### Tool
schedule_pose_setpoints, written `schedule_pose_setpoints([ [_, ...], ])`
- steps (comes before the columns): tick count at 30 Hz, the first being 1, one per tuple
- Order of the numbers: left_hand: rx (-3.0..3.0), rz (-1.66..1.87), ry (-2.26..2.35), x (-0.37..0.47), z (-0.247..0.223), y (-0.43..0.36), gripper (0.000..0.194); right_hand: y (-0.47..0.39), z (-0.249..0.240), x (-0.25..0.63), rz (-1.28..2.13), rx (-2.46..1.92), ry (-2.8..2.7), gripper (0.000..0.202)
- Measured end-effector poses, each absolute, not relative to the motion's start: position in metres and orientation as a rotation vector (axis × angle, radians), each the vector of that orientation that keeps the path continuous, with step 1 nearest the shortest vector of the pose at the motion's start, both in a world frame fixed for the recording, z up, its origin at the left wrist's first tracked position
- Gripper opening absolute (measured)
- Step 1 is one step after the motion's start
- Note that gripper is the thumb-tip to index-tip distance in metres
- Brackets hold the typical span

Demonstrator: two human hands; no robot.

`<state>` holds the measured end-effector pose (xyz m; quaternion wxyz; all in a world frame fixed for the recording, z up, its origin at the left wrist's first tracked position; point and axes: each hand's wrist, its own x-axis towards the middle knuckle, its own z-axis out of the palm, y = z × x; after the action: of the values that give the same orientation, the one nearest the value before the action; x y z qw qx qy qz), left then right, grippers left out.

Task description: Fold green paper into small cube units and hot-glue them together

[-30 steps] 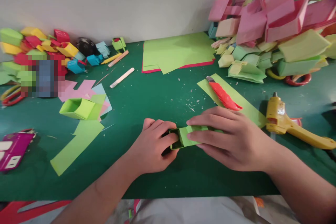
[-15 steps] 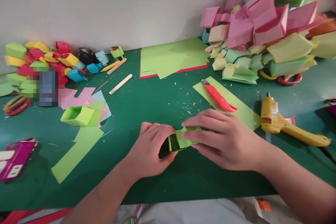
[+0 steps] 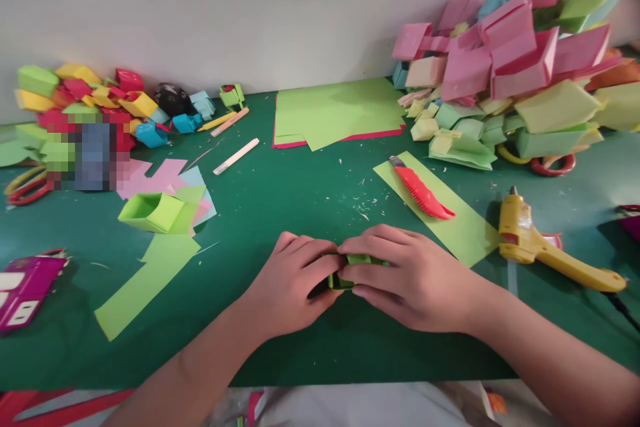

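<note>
While fingers [image 3: 373, 273] grasp it, the green box [image 3: 359, 259] stretches left to right.

The right hand [image 3: 411, 278] partly hides the folded green paper [image 3: 359, 259].

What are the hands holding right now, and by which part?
A green box: left hand at its left end, right hand at its right end; much of it is hidden.

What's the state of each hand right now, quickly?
Left hand: closed, holding the green paper box by its left end.
Right hand: closed, holding the same box from the right.
</note>
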<state>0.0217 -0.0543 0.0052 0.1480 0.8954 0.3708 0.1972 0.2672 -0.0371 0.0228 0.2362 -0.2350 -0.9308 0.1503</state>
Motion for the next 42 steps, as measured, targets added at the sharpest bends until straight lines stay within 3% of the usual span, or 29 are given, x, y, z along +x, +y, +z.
schedule_pose_setpoints([
  [5, 2.603, 0.607, 1.070, 0.021, 0.003, -0.053, 0.018, -0.038, 0.027, 0.271, 0.646, -0.632, -2.497, 0.029],
  [12, 2.538, 0.670, 1.032, 0.021, 0.008, -0.054, 0.020, -0.039, 0.023, 0.269, 0.746, -0.740, -2.345, 0.015],
  [23, 2.477, 0.876, 1.025, 0.022, 0.013, -0.054, 0.014, -0.043, 0.018, 0.262, 0.876, -0.764, -2.188, 0.036],
  [32, 2.399, 0.915, 1.092, 0.025, 0.014, -0.057, 0.011, -0.044, 0.017, 0.259, 0.622, -0.728, -2.303, 0.071],
  [35, 2.345, 0.968, 1.168, 0.029, 0.014, -0.059, 0.015, -0.045, 0.018, 0.257, 0.502, -0.727, -2.320, 0.074],
  [39, 2.421, 0.912, 1.161, 0.034, 0.018, -0.060, 0.034, -0.045, 0.018, 0.254, 0.429, -0.729, -2.257, 0.077],
  [42, 2.521, 0.914, 1.098, 0.037, 0.021, -0.059, 0.031, -0.045, 0.016, 0.252, 0.424, -0.747, -2.178, 0.082],
])
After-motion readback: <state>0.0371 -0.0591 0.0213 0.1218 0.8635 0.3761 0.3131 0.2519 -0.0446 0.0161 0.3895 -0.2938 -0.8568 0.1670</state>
